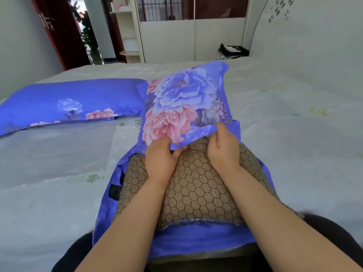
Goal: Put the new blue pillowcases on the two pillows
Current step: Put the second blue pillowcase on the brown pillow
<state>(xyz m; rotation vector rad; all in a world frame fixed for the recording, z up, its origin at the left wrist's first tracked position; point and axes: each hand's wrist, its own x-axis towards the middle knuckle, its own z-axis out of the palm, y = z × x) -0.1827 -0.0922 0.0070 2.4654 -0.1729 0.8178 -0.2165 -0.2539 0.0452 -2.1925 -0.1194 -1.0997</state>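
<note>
We are gripping the pillowcase [182, 107] hem with both our left hand [160, 156] and right hand [223, 149], and it is probably risking bunching on the pillow [194, 191] if we are pulling unevenly.

White shelf [129, 26], plant [88, 34], black bag [232, 50]

Bed [294, 118]: pale quilted cover with faint green and yellow motifs, filling the near and middle ground. Headboard [306, 30]: white, padded, dark leaf print, right. Wardrobe [188, 36]: far wall, white lower panels, dark red glazed upper panels. Open shelf unit [128, 32]: cream, left of the wardrobe. Door [59, 32]: dark red, far left. Potted plant [89, 36]: in the daylit doorway. Dark bag [232, 50]: far edge of the bed.
</note>
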